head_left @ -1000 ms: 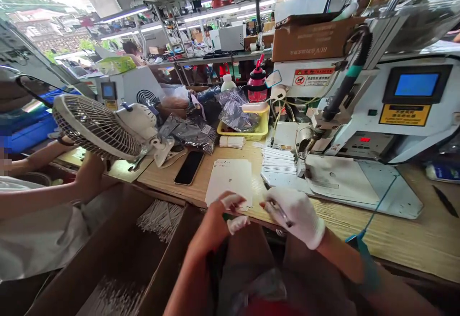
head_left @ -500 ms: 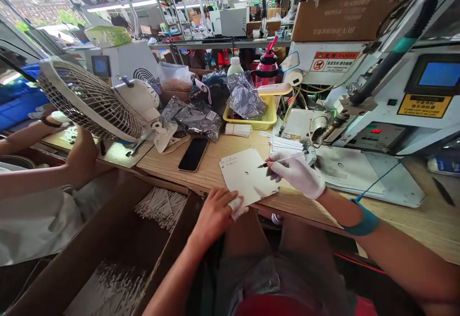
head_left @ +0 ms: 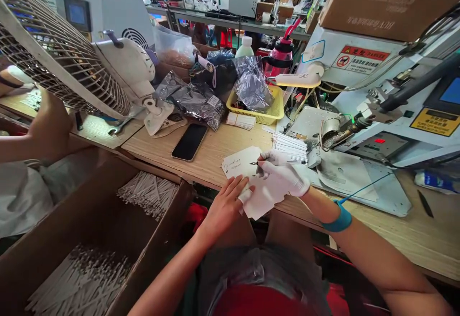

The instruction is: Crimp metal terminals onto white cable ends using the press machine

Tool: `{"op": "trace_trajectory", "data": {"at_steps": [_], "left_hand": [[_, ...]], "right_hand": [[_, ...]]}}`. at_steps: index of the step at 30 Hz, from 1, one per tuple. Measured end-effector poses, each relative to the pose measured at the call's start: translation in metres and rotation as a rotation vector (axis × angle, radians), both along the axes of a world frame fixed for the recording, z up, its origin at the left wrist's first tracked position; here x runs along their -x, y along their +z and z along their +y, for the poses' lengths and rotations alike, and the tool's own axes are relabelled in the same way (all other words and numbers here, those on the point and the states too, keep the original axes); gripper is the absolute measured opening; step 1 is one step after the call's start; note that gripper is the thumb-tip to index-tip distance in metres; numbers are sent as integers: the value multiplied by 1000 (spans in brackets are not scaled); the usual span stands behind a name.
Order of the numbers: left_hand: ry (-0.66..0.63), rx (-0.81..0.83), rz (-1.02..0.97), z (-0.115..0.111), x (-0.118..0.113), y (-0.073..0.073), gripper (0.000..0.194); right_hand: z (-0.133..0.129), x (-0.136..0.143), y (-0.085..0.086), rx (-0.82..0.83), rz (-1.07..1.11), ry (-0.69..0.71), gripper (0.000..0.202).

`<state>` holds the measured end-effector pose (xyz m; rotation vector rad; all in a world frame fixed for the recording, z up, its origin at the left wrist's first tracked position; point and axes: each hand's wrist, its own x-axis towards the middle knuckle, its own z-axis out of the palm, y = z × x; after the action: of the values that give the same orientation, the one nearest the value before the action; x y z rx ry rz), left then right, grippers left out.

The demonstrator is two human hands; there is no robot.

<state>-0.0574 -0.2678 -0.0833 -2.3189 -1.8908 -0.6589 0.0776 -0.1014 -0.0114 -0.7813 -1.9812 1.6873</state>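
— Far left, at nine o'clock?
— Another person's hand (head_left: 48, 126) under a tilted white fan (head_left: 72, 59); below, a brown box of white sticks (head_left: 143, 196).
— Toward centre?
— Dark phone (head_left: 189, 142) flat on the wooden bench (head_left: 215, 155). Left hand (head_left: 224, 205) at six o'clock, fingers spread flat, pressing the near edge of a white card (head_left: 251, 189).
— And at three o'clock of that?
— Gloved right hand (head_left: 282, 177) curled closed round a pen (head_left: 278, 162), tip on the card beside handwriting. Past it, at one o'clock, a stack of white strips (head_left: 289, 144), then a white machine (head_left: 377, 110).
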Motion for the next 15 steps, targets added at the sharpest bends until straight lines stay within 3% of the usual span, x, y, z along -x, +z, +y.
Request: {"op": "trace_trajectory", "data": {"at_steps": [10, 15], "left_hand": [[66, -25, -161, -4, -12, -9, 60], [101, -28, -214, -5, -17, -6, 58]], "right_hand": [[-4, -1, -29, 195, 76, -46, 21], [-4, -2, -41, -6, 54, -64, 17]]}}
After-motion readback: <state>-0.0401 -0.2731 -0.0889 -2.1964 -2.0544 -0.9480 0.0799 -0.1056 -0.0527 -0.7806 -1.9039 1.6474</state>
